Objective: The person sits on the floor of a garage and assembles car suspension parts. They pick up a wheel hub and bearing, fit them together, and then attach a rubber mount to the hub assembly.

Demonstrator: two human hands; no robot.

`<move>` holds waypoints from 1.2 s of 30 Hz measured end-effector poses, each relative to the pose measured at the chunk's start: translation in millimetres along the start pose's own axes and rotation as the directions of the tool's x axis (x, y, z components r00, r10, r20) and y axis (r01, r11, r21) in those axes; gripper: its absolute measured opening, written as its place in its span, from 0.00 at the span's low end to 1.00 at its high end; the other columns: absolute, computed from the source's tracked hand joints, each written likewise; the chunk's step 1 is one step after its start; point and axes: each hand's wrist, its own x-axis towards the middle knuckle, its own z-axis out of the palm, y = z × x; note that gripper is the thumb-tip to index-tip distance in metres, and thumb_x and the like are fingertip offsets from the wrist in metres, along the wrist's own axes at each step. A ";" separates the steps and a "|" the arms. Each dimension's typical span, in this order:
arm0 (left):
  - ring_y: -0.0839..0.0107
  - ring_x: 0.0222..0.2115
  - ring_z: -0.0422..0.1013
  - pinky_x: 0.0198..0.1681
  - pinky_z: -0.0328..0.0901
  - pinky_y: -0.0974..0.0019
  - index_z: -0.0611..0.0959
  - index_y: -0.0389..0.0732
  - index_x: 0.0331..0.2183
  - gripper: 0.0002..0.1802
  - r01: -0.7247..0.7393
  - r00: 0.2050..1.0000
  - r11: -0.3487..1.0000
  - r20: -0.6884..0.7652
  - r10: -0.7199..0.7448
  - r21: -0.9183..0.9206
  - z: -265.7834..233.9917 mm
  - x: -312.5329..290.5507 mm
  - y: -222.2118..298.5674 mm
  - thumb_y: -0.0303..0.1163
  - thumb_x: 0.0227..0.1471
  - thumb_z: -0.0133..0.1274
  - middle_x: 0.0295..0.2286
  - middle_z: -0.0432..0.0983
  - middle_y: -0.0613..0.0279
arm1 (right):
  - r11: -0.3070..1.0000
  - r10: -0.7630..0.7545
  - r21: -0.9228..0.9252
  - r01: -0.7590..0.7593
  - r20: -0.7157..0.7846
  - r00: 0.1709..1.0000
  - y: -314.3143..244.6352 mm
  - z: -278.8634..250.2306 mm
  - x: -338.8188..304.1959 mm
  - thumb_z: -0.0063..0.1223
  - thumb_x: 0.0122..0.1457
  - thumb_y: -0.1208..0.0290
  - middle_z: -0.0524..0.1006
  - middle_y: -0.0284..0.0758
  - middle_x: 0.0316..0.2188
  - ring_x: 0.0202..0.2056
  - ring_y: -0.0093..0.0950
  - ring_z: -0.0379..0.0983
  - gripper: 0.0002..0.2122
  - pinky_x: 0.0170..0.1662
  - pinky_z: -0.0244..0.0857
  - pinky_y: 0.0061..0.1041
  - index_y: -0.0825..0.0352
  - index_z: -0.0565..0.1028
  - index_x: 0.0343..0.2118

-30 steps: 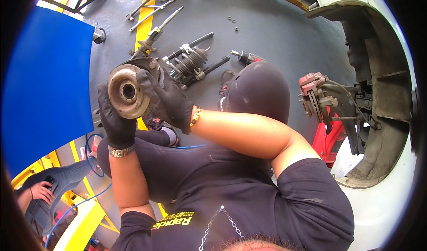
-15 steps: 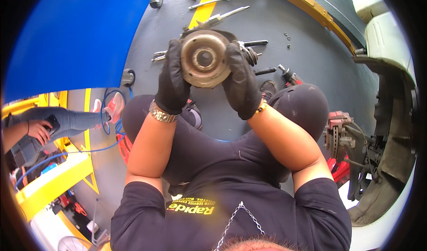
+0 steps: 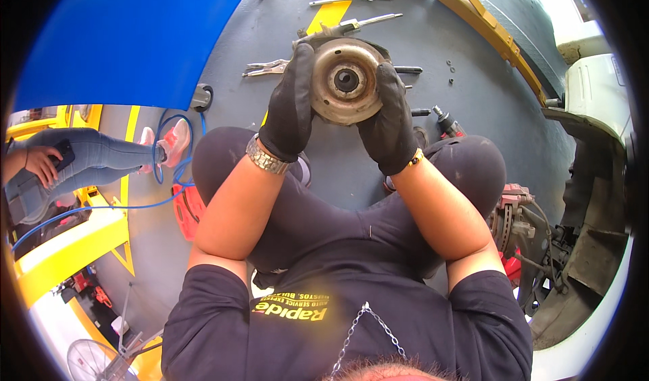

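I hold up a rusty, dished round strut mount [image 3: 325,73] with a dark hole in its middle, its face turned toward me. My left hand [image 3: 291,107], in a black glove, grips its left rim. The right rim is held by my right hand [image 3: 390,121], gloved the same way. Both sets of fingertips are hidden behind the part. Beyond it on the floor lies a shock absorber [image 3: 350,26] with a bright rod, partly covered by the mount. Locking pliers [image 3: 266,68] lie to the left of it.
Several wrenches [image 3: 351,1] lie farther off. An impact wrench [image 3: 446,121] and small nuts [image 3: 451,71] are at the right. A red brake caliper [image 3: 515,195] hangs in a wheel well. Another person [image 3: 44,168] with a phone stands left, near a blue hose [image 3: 94,207].
The strut mount and both hands appear farther right, and its face has tilted slightly. More of the locking pliers shows; the bellows seen beside my right hand is now hidden.
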 end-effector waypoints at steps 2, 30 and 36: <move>0.58 0.52 0.74 0.57 0.69 0.58 0.68 0.28 0.61 0.24 0.315 0.930 0.676 0.076 -0.359 -0.666 5.1 2.2 11.3 0.28 0.68 0.47 0.52 0.75 0.46 | 0.999 -0.001 -0.033 0.001 -0.012 1.000 0.2 -1.5 1.3 0.40 0.74 0.56 0.74 0.38 0.54 0.54 0.25 0.72 0.22 0.58 0.66 0.28 0.69 0.67 0.61; 0.59 0.25 0.66 0.20 0.59 0.62 0.75 0.40 0.50 0.26 0.491 0.388 -0.599 0.774 -0.500 -0.633 78.3 6.2 13.8 0.52 0.63 0.47 0.34 0.73 0.46 | 0.562 0.754 0.014 -0.827 -0.419 0.506 185.2 -441.4 76.5 0.60 0.64 0.51 0.77 0.40 0.47 0.36 0.27 0.75 0.29 0.38 0.74 0.27 0.66 0.69 0.60; 0.56 0.27 0.69 0.22 0.63 0.60 0.75 0.37 0.47 0.23 0.567 0.083 -0.716 0.894 -0.441 -0.406 114.4 12.9 -2.3 0.47 0.62 0.50 0.29 0.72 0.41 | 0.603 0.662 -0.273 -0.750 -0.354 0.661 193.9 -439.5 81.7 0.65 0.58 0.45 0.78 0.43 0.50 0.43 0.27 0.76 0.40 0.38 0.72 0.25 0.72 0.65 0.64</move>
